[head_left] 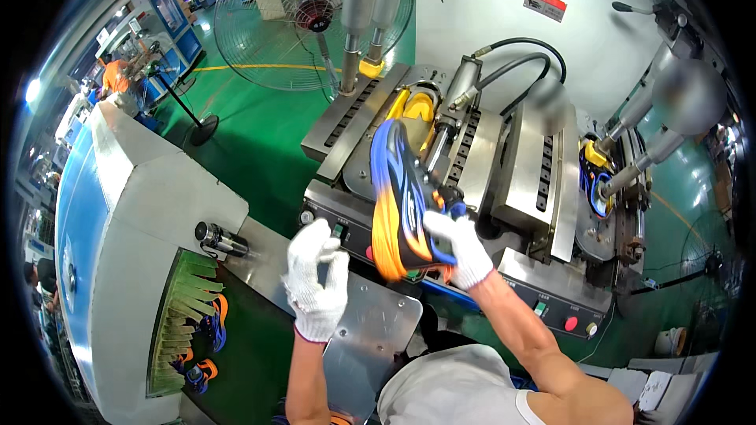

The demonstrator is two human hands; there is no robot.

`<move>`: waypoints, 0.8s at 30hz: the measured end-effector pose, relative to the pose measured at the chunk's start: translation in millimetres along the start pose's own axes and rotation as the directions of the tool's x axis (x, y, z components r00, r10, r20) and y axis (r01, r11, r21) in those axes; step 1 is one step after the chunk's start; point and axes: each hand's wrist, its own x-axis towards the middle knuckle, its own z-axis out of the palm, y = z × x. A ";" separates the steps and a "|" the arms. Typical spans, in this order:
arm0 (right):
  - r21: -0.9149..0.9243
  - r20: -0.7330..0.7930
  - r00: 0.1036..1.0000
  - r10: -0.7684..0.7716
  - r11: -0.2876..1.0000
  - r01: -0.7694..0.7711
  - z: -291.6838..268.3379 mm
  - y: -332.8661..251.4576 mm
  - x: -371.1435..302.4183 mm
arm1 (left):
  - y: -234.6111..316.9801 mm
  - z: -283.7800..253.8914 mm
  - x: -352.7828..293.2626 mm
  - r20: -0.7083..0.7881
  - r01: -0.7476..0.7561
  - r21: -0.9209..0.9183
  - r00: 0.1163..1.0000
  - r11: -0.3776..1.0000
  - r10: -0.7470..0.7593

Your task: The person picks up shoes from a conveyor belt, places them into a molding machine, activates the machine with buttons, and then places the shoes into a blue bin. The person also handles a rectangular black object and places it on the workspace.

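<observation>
Shoe (394,205) in right hand (461,249); red label (545,4) beyond.

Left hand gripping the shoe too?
No, the gloved left hand is apart from the blue-and-orange shoe, with nothing in its fingers; only the gloved right hand holds it.

The head view looks from above, from the person's head, facing downward and forward. It is quite near to the left hand (317,279) and right hand (459,248). Its wide, round field takes in the whole machine (524,181) ahead and reaches far over the green floor (256,161).
</observation>
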 end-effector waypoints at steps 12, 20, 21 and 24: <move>-0.897 -0.331 0.753 -0.568 0.437 -0.065 -69.8 -62.4 402.7 | -31.3 13.9 -200.2 -0.033 0.755 -0.216 0.628 0.619 -0.778; -0.974 -0.091 0.846 -0.525 -0.129 -0.185 -8.3 -0.1 438.0 | -61.2 19.4 -228.3 -0.162 0.839 0.102 0.544 0.534 -0.823; -0.825 0.091 0.869 -0.487 -0.525 -0.208 -46.5 -43.3 456.8 | -60.2 24.2 -214.2 -0.087 0.786 0.126 0.617 0.606 -0.782; -0.989 -0.021 0.902 -0.432 -0.122 -0.081 -28.8 11.3 455.2 | -48.0 7.7 -231.5 -0.176 0.828 0.196 0.557 0.525 -0.812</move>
